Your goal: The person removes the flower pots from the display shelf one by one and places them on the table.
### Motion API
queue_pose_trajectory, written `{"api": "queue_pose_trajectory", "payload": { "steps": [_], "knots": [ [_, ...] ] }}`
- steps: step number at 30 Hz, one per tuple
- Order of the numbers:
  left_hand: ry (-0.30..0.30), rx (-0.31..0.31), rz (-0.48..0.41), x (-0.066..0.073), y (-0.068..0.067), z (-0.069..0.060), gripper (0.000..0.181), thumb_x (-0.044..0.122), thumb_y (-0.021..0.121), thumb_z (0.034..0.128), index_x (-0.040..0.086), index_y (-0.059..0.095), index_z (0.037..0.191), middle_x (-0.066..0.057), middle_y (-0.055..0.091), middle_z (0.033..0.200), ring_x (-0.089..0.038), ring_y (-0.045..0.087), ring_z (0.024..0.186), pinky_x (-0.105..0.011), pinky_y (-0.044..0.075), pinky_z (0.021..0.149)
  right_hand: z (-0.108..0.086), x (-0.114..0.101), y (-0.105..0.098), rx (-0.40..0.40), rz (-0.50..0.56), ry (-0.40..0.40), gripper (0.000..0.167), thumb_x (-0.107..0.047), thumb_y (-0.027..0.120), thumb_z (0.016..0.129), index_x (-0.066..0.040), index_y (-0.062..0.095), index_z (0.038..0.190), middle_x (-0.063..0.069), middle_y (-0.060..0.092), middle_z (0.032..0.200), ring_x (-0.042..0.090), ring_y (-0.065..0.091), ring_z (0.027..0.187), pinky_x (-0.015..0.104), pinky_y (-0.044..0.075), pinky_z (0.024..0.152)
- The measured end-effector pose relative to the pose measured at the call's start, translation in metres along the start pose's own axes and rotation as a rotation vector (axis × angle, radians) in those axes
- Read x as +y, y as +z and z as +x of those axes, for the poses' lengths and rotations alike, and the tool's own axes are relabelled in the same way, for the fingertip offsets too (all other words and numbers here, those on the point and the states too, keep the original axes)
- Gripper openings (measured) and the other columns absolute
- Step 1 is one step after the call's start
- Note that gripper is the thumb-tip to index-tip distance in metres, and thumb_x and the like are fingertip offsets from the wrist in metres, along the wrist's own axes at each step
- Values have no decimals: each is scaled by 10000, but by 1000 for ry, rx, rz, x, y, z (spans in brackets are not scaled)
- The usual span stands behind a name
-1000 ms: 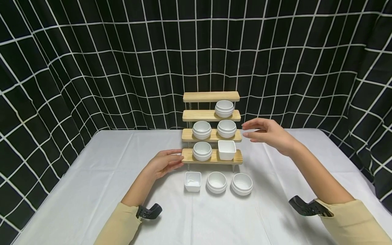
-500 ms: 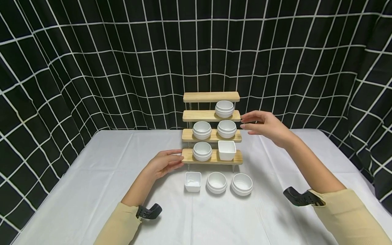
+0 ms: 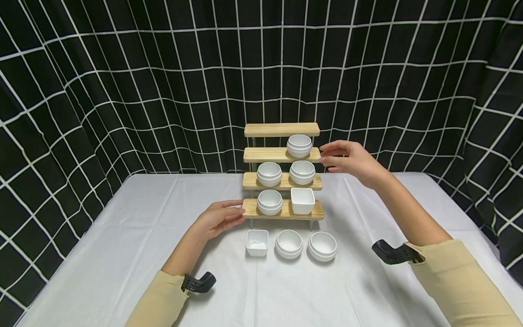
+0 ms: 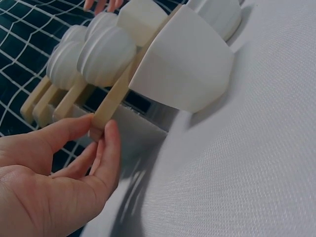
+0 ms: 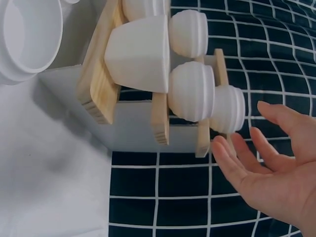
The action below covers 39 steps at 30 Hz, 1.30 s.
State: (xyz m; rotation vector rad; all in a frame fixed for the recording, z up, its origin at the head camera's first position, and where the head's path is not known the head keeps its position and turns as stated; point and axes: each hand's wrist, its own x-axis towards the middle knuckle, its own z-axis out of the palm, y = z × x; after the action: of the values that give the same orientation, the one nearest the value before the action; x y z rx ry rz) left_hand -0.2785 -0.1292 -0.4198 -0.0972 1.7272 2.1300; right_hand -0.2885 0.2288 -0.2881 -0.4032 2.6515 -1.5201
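A tiered display stand with wooden shelves (image 3: pixel 282 130) stands on the white cloth. My left hand (image 3: pixel 220 217) pinches the left end of its lowest shelf (image 4: pixel 111 104) between thumb and fingers. Beside the right end of the third shelf up (image 3: pixel 265 155) is my right hand (image 3: pixel 353 162), its fingers loosely spread and holding nothing. The closest dish to it is a white round bowl (image 3: pixel 299 146) on that shelf, with a gap showing in the right wrist view. Two round bowls (image 3: pixel 269 174) sit on the second shelf. The lowest shelf bears a round bowl (image 3: pixel 269 202) and a square bowl (image 3: pixel 303 200).
In front of the stand, a square white bowl (image 3: pixel 257 242) and two round bowls (image 3: pixel 289 244) stand in a row on the tablecloth (image 3: pixel 122 245). A black curtain with white grid lines (image 3: pixel 282 59) hangs close behind the stand.
My right hand has moved up and slightly left, from beside the second shelf to the end of the third. The left hand, stand and bowls have stayed put.
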Motion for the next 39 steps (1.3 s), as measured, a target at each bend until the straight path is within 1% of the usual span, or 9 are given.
{"api": "queue_pose_trajectory", "payload": {
  "steps": [6,13,15,20,22,25,29,34,39],
  "knots": [
    [11,-6,5,0,-1,0,516,-87,588,1028,-125,444,1522,-169,661,1120,-105,728,812,-211,669,839,7,-4,1,13,0,13,529,-163,642,1060,80,465,1495,257,543,1457,45,648,1044,233,624,998],
    [6,-13,3,-1,0,0,518,-87,588,1028,-123,443,1524,-173,660,1140,-107,729,823,-210,667,845,15,-11,2,35,15,24,552,-172,641,1065,80,443,1516,258,524,1469,224,638,1207,242,609,1032],
    [6,-9,4,0,0,0,519,-85,592,1027,-121,445,1524,-175,663,1137,-109,731,822,-213,668,844,17,-12,2,38,23,22,573,-174,652,1060,83,433,1524,262,516,1478,198,650,1182,216,612,1010],
    [8,-6,4,0,-1,0,516,-84,590,1030,-119,446,1525,-186,658,1152,-111,729,828,-216,668,849,22,-14,3,46,38,20,609,-155,670,1047,90,409,1540,263,506,1478,35,652,1015,142,611,934],
    [8,-6,4,0,-1,0,516,-84,588,1032,-117,444,1526,-191,652,1166,-112,728,834,-217,668,854,24,-14,3,48,36,23,618,-145,675,1043,90,402,1545,256,508,1463,18,634,1000,158,611,954],
    [6,-7,4,-1,-1,0,519,-80,590,1033,-115,442,1529,-198,649,1182,-112,729,841,-219,667,860,27,-14,4,51,32,34,644,-145,687,1035,84,388,1557,246,499,1460,54,612,1044,205,608,1009],
    [5,-9,-1,-1,-2,1,522,-78,591,1032,-114,440,1530,-206,652,1190,-114,732,840,-219,667,858,30,-17,5,55,27,54,672,-156,694,1030,83,373,1569,262,479,1487,184,596,1176,256,592,1066],
    [1,-7,-7,-1,-2,0,521,-78,592,1032,-113,442,1530,-197,659,1170,-114,733,828,-217,669,846,36,-20,7,50,18,69,700,-174,698,1026,82,355,1580,283,462,1516,327,554,1308,401,535,1172],
    [0,-5,-11,0,-1,0,523,-82,597,1028,-116,444,1526,-181,663,1130,-117,734,813,-220,672,833,40,-21,9,33,22,68,702,-170,691,1027,88,347,1582,282,463,1514,304,561,1289,440,521,1187]
  ]
}}
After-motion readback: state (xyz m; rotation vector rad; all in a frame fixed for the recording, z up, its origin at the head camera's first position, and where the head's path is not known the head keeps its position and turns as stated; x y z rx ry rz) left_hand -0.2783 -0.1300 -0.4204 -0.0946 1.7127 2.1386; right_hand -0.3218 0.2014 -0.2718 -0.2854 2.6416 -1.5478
